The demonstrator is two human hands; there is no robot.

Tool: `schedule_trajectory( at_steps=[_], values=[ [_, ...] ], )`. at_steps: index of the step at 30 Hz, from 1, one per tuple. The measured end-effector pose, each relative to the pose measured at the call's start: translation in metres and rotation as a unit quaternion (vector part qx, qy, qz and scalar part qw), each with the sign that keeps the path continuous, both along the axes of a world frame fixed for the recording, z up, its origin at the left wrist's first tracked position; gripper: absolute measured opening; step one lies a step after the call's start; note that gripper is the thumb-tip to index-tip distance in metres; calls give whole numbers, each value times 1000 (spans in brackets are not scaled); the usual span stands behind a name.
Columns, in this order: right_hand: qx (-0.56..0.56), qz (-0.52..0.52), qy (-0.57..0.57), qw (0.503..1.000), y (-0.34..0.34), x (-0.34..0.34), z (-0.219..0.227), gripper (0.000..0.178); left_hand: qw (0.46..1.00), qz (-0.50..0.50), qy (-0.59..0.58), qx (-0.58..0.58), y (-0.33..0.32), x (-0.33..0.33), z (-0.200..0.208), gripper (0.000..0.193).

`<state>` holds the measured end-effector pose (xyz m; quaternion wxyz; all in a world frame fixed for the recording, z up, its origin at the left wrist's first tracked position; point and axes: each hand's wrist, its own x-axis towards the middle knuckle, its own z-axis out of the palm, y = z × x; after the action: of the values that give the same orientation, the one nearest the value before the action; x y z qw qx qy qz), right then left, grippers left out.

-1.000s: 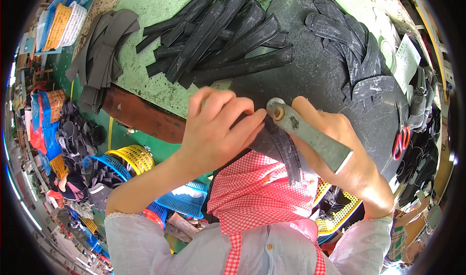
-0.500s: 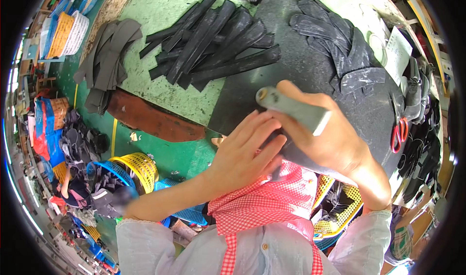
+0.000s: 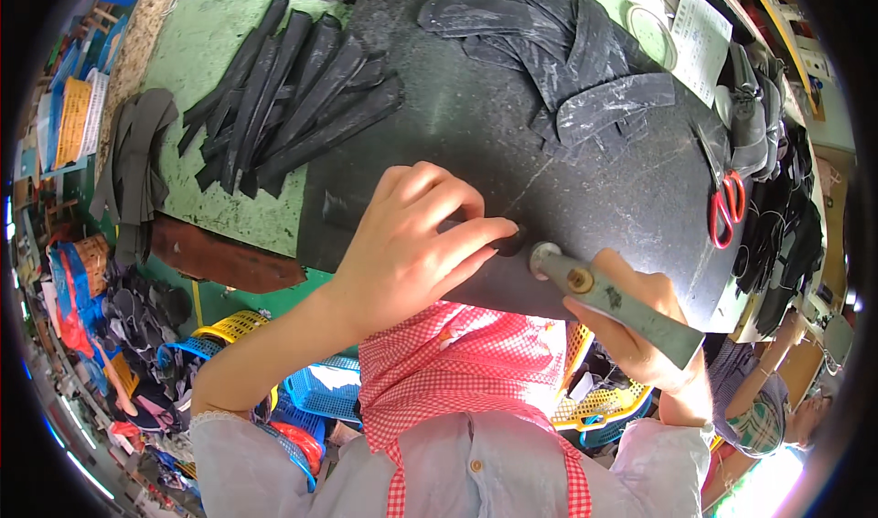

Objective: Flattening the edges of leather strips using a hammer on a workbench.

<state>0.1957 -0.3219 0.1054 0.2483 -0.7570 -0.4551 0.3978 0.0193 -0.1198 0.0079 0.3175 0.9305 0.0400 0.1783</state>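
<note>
At our left fingertips lies a dark strip [image 3: 509, 244], near the front edge of a black sheet [image 3: 439, 180], partly hidden by our hand. Our left hand [image 3: 407, 239] has its fingers bent and pointing right; whether they pinch the strip or only rest on it, we cannot tell. Our right hand [image 3: 651, 288] has its fingers wrapped round a hammer [image 3: 608, 300], its round face near our left fingertips but apart from them. Beyond the left hand we see a pile of black strips [image 3: 293, 106], and farther right a whitish-smeared pile [image 3: 558, 52] on the sheet. Red-handled scissors [image 3: 729, 209] lie at the right, below a paper [image 3: 701, 42]. Grey strips [image 3: 137, 161] hang over the left edge of the green counter [image 3: 210, 33]. Nearest us are our red checked apron [image 3: 466, 372], a blue basket [image 3: 325, 388] and a yellow basket [image 3: 608, 408].
</note>
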Motion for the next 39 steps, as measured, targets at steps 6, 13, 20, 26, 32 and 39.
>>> schedule_trajectory(
  at_steps=[6,13,20,26,32,39],
  values=[
    [50,52,-25,997,1,0,-19,15,1000,-7,27,9,2,12,10,35],
    [-9,56,15,998,2,-1,-23,24,1000,9,-12,25,7,18,-1,27],
    [79,9,-92,993,4,4,-20,16,985,-38,-92,141,10,17,-7,26],
    [89,-20,-115,989,15,6,-24,14,982,-39,-104,151,8,18,-10,24],
    [41,71,-135,987,33,12,-13,27,996,-17,-47,79,24,7,-3,22],
    [24,124,-100,987,42,8,-8,25,997,-18,-41,64,41,-3,-5,28]
  ],
)
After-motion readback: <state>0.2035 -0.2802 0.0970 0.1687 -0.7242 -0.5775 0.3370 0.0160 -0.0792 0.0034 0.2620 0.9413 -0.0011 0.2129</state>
